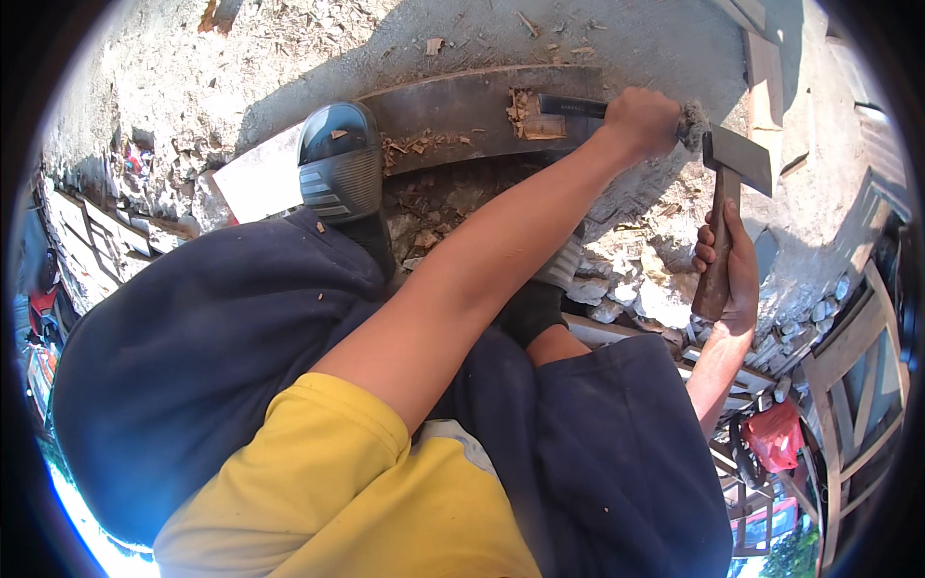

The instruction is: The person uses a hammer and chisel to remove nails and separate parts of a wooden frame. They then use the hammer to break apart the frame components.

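- Chisel (573, 106), black and flat, lies in our closed left hand (644, 120), its far end over a rough, pale notch (531, 117) in the dark plank (443, 108).
- We wrap our right hand (738, 258) around the wooden handle of a striking tool (740, 161); its broad metal head is just beside the chisel's frayed end, though we cannot tell if they touch.
- Wood chips (424, 146) lie on the plank near our left shoe (339, 164).

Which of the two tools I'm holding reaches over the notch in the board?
The chisel, in your left hand: its tip shows over the notch. The hammer, in your right hand, shows right of the board.
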The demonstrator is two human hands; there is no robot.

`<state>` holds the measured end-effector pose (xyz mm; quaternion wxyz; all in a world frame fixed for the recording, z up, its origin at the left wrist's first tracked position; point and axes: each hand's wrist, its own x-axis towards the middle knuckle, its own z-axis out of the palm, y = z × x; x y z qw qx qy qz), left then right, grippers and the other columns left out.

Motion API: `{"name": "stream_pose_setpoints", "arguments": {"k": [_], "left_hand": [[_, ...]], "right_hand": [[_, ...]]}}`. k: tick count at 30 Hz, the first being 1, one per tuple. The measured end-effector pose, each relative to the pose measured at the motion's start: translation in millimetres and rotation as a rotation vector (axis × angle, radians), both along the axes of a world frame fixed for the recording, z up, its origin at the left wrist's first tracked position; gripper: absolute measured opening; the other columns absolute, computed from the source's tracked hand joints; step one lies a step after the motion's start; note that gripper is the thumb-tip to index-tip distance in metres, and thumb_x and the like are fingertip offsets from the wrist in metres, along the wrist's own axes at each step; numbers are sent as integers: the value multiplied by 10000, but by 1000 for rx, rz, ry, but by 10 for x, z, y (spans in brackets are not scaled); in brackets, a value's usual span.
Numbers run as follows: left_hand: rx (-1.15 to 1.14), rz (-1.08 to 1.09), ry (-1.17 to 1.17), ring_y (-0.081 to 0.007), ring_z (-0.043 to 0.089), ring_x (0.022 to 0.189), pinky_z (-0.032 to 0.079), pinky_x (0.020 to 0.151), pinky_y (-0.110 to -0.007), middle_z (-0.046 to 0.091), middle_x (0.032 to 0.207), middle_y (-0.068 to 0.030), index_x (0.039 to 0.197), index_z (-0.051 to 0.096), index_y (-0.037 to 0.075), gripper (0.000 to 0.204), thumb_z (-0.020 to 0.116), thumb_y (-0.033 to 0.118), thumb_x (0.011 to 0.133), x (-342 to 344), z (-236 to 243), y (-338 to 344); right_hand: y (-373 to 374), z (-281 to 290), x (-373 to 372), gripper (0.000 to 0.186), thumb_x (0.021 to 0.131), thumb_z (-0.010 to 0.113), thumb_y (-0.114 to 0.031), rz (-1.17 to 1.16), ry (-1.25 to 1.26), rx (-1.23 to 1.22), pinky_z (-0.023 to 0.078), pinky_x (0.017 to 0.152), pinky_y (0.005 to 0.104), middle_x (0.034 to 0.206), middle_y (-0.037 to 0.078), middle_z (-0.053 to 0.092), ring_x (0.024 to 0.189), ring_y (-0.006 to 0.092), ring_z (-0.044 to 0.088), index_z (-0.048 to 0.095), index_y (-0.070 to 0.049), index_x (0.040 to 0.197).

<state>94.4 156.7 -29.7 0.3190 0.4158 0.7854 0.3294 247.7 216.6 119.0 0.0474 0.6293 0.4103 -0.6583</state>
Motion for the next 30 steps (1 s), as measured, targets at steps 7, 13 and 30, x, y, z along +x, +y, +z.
{"name": "stream_pose_setpoints", "arguments": {"k": [7,13,30], "left_hand": [[-63,-23,-12,-345,674,820,545,734,-428,682,838,-186,857,715,49,227,606,195,721,-18,12,-5],[-20,46,13,-319,684,812,553,727,-384,696,837,-150,817,729,78,182,613,132,688,40,0,-15],[-38,34,22,-317,681,826,553,733,-384,692,851,-152,843,719,63,191,614,129,697,33,-82,-34]], "right_hand": [[400,103,42,316,970,519,-367,-277,128,165,416,461,202,650,-5,443,521,57,460,470,-61,906],[-118,-30,-138,327,951,541,-400,66,8,3,400,420,205,624,-19,466,463,56,454,493,-76,954],[-40,34,-49,305,962,523,-383,20,-9,-67,408,396,194,641,-18,498,465,42,466,510,-79,944]]}}
